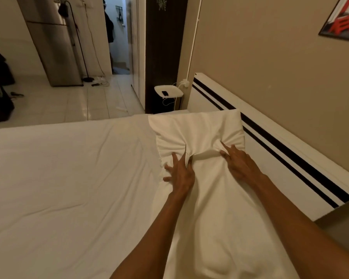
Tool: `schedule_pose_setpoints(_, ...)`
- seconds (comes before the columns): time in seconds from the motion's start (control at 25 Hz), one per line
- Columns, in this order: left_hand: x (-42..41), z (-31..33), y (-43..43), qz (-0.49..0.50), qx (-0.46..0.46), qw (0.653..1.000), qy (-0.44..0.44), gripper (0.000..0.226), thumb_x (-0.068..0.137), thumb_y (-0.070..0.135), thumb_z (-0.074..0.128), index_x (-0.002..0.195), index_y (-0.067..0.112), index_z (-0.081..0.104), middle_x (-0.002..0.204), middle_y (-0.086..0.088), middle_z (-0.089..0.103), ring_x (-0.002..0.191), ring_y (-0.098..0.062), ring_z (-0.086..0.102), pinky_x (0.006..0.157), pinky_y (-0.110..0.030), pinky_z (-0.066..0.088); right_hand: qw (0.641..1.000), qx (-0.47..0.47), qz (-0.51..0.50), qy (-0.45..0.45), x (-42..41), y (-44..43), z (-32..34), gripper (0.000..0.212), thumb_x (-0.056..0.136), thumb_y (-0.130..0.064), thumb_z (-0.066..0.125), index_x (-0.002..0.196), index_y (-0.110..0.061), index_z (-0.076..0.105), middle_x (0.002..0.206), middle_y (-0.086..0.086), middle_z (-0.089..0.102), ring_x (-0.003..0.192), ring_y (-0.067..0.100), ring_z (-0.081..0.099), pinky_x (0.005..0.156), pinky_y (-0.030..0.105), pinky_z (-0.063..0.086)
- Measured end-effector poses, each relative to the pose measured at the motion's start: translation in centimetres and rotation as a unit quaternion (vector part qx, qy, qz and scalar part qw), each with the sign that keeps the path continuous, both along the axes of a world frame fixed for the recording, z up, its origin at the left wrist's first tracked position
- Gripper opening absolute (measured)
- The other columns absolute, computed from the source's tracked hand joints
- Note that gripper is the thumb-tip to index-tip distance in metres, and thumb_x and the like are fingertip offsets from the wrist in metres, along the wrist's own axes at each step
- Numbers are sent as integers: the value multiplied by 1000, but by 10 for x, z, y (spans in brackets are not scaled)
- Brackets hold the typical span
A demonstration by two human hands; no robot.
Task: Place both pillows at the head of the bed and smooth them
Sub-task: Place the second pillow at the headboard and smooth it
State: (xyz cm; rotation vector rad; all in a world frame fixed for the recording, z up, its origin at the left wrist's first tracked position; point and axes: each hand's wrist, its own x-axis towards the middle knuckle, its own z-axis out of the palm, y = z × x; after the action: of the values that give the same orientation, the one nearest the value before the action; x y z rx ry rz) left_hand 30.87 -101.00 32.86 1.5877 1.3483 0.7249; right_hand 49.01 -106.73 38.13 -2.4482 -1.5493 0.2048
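Note:
Two white pillows lie end to end along the headboard (274, 141) of the bed (69, 178). The far pillow (197, 127) sits at the bed's far corner; the near pillow (220, 228) stretches toward me. My left hand (179, 172) and my right hand (240, 164) press flat with fingers spread where the two pillows meet. The fabric bunches into creases under the fingertips. Neither hand holds anything.
The headboard is white with two black stripes and stands against a beige wall. A small white side table (168, 91) with a phone and cables stands beyond the bed's corner. Tiled floor, a fridge (52, 41) and a floor lamp lie further left.

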Motion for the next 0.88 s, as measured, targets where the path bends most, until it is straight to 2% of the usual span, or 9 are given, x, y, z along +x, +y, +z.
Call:
schedule_pose_setpoints(0.2, 85, -26, 5, -4, -38, 999, 24, 48, 105, 45, 26, 151, 34, 35, 167, -2, 7, 151, -42, -8, 110, -75, -3, 999, -32, 4, 26, 86, 7, -25, 49, 108, -43, 24, 157, -37, 25, 159, 16, 36, 140, 38, 41, 113, 48, 33)
schedule_pose_setpoints(0.44, 184, -65, 7, 8, -77, 996, 54, 50, 105, 47, 24, 152, 35, 31, 168, -2, 4, 150, -45, -9, 110, -75, -3, 995, -60, 42, 71, 188, 18, -73, 52, 106, -46, 26, 155, -32, 34, 144, 13, 53, 128, 34, 53, 107, 47, 41)
schedule_pose_setpoints(0.68, 287, -104, 1, 84, -120, 988, 44, 52, 104, 48, 28, 153, 30, 31, 168, 0, 7, 151, -39, -9, 112, -73, -3, 987, -66, 108, 104, 292, 37, -109, 49, 107, -41, 31, 155, -29, 35, 147, 15, 50, 129, 35, 52, 106, 40, 39)
schedule_pose_setpoints(0.88, 358, -142, -6, 123, -143, 982, 8, 54, 104, 50, 30, 154, 31, 28, 168, 3, 4, 152, -33, -13, 115, -69, -7, 979, -83, 145, 118, 368, 54, -148, 54, 103, -48, 29, 154, -34, 34, 144, 12, 54, 125, 32, 57, 106, 44, 40)
